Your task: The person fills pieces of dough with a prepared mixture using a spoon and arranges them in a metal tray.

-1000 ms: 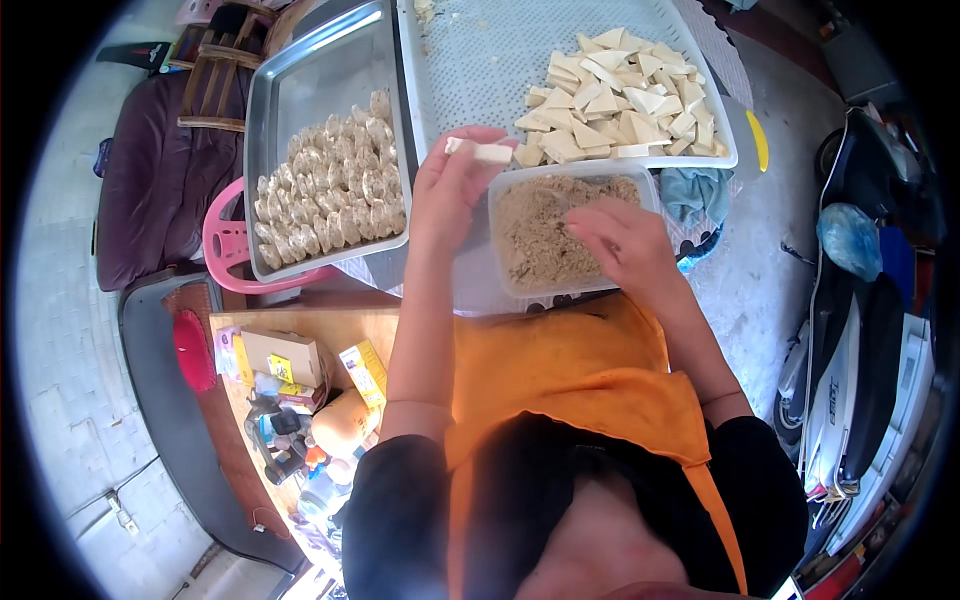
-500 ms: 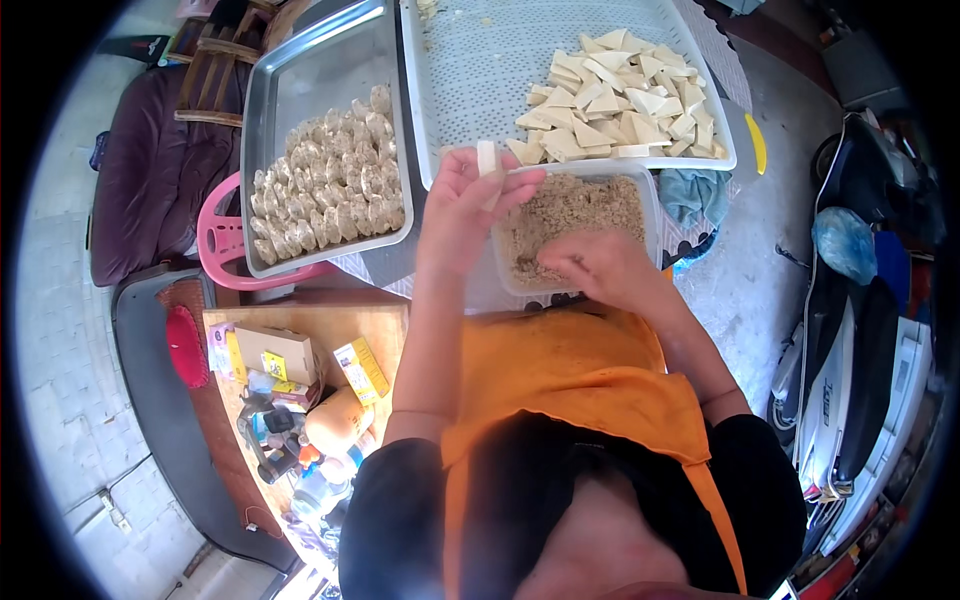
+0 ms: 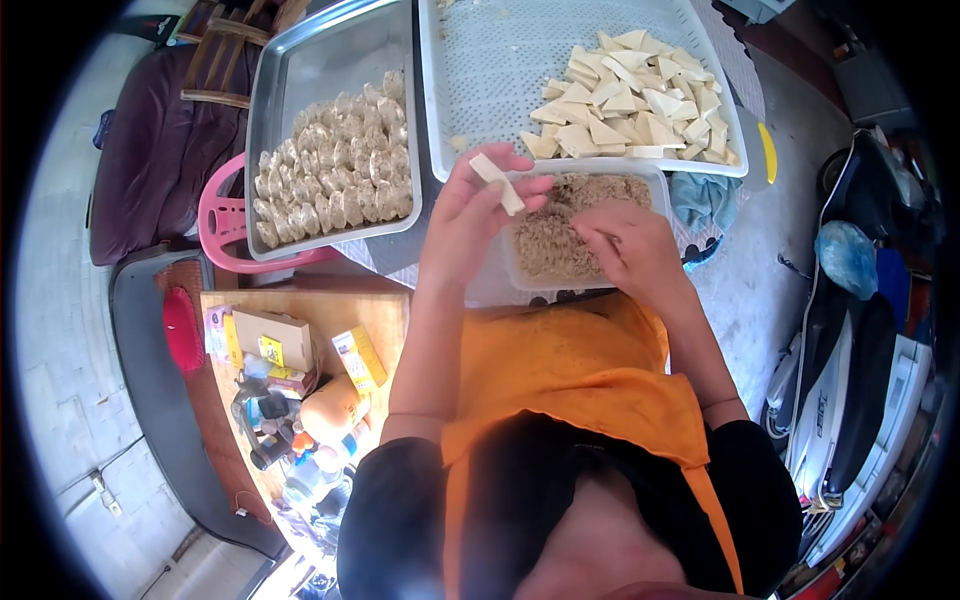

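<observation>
A pale tofu piece (image 3: 497, 184) rests in my left hand (image 3: 462, 215), seen edge-on between thumb and fingers, at the left edge of the plastic tub (image 3: 660, 190). Greyish-brown minced filling (image 3: 548, 248) lies in that tub. Over its right side is my right hand (image 3: 635, 245), fingers curled and pinched; what they hold, if anything, is too small to make out. Beyond the tub a white perforated tray (image 3: 480, 85) carries a heap of tofu triangles (image 3: 640, 95). To the left, several rows of filled pieces (image 3: 335, 165) lie in a metal tray (image 3: 335, 60).
A pink plastic stool or chair (image 3: 222, 218) shows under the metal tray. Nearer me, a wooden table (image 3: 390, 310) bears boxes and bottles. A blue-grey cloth (image 3: 705, 200) lies right of the tub. An e-scooter or motorbike (image 3: 835, 390) stands at far right.
The tofu piece has tilted from upright to slanting in my left hand. My right hand has moved slightly right and turned above the filling. The whole view has shifted a little.
</observation>
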Motion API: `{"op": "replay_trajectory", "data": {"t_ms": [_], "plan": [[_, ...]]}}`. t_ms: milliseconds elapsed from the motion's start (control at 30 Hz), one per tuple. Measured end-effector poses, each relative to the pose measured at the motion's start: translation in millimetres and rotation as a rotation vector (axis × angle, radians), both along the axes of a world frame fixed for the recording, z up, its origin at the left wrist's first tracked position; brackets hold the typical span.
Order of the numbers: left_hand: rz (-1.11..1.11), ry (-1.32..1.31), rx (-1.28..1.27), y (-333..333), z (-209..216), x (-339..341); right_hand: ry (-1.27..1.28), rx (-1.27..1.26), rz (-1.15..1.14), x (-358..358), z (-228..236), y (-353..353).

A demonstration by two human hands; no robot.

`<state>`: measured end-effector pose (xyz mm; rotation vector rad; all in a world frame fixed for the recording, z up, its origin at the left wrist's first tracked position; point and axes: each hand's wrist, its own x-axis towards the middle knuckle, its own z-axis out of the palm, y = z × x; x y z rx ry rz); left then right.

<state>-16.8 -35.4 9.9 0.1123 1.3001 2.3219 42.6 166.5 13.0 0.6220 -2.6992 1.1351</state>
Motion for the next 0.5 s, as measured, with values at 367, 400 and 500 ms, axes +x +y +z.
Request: {"op": "replay_trajectory", "data": {"t_ms": [367, 400, 500], "plan": [[0.038, -0.054, -0.047, 9.8, -1.9, 6.5, -0.217, -0.368, -0.158, 17.1, -7.9, 14.7], [0.066, -0.091, -0.005, 10.7, -3.7, 6.5, -0.218, -0.369, -0.161, 16.6, -7.2, 16.4], [0.015, -0.037, -0.016, 12.9, -7.1, 8.4, -0.159, -0.097, -0.125, 16.1, -8.5, 20.4]]}}
